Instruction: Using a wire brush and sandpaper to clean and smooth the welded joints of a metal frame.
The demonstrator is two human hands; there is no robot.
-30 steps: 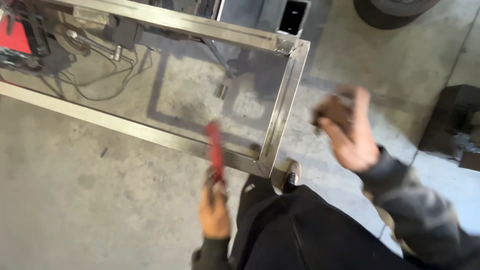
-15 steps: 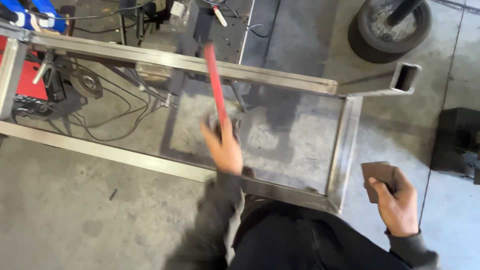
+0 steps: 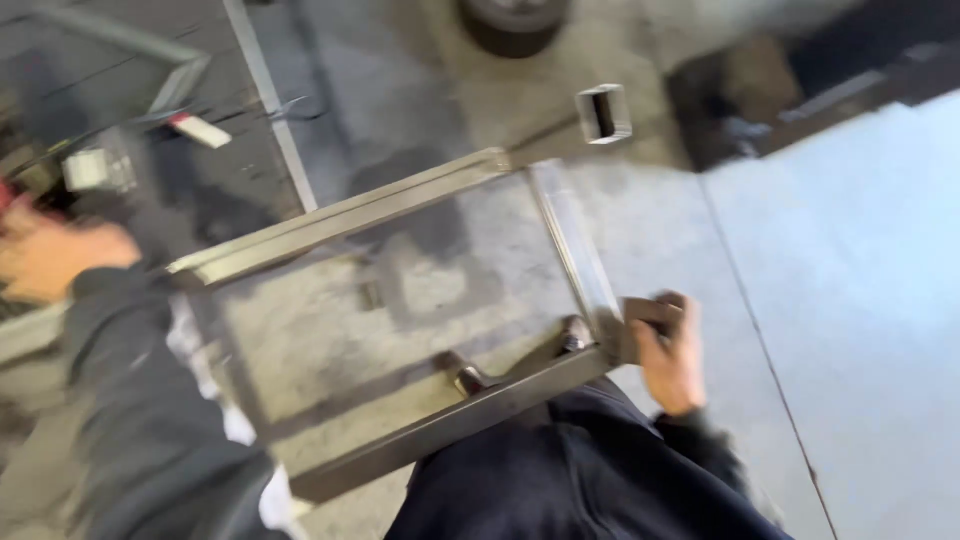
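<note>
The right hand (image 3: 672, 362) grips a block (image 3: 648, 318) against the steel frame's (image 3: 470, 412) corner; the blurred left hand's (image 3: 48, 258) grip is unclear.

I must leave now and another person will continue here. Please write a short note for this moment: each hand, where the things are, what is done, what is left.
Right hand: its grip is closed on a small dark block, pressed against the near right corner of the steel tube frame.
Left hand: out at the far left, motion-blurred; what it holds cannot be told.
Frame: a rectangle of square tube, lying flat above the concrete floor, with one open tube end at the far corner.
Done: the block is seated at the corner.
Left: cannot be judged; the corner joint is too blurred to read.
</note>
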